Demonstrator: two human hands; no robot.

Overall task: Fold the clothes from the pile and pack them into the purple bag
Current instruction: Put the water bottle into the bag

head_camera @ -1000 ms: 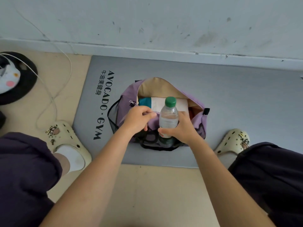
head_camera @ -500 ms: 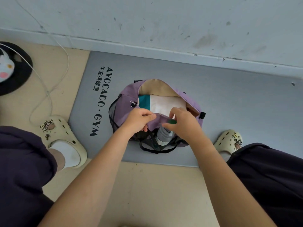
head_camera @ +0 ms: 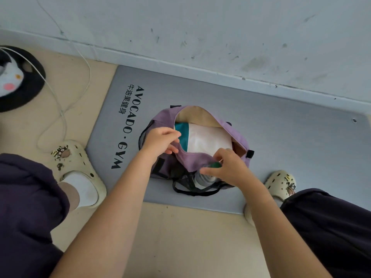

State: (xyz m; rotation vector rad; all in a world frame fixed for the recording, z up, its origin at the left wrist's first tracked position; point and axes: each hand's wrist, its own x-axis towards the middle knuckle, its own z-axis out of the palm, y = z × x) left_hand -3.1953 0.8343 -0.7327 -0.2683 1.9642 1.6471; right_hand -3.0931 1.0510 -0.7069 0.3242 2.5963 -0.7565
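The head view showed the purple bag (head_camera: 197, 157) standing open on a grey mat (head_camera: 291, 141), with the left hand (head_camera: 160, 140) pinching the fabric at the bag's near rim, fingers curled around the edge. Just beyond that hand, folded clothes (head_camera: 206, 140) in white and teal lay inside the bag's main compartment. The right hand (head_camera: 226, 167) curled its fingers around the green cap of a water bottle (head_camera: 202, 178), which stood in the black mesh pocket (head_camera: 180, 177) on the bag's near side, directly beneath that hand.
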